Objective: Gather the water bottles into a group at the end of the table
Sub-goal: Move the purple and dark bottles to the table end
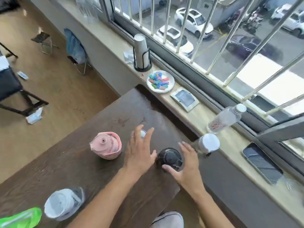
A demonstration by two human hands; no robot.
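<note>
On the dark wooden table (pixel 69 165) stand a pink bottle (pixel 106 145), a black bottle (pixel 170 158), a small white-capped bottle (pixel 143 133) and a clear bottle with a white cap (pixel 207 143) at the right edge. My left hand (pixel 139 152) hovers spread just left of the black bottle and partly hides the small one. My right hand (pixel 184 167) is spread on the black bottle's right, thumb near its base. Near me stand a grey-lidded clear bottle (pixel 63 204) and a green bottle (pixel 21 218). A clear plastic bottle (pixel 226 118) stands on the windowsill.
The windowsill (pixel 194 116) along the table's right holds a cup holder (pixel 141 53), a plate of coloured pieces (pixel 160 81), a framed tray (pixel 184 98) and a phone (pixel 262 162). Folding chairs (pixel 75 50) stand on the wooden floor to the left.
</note>
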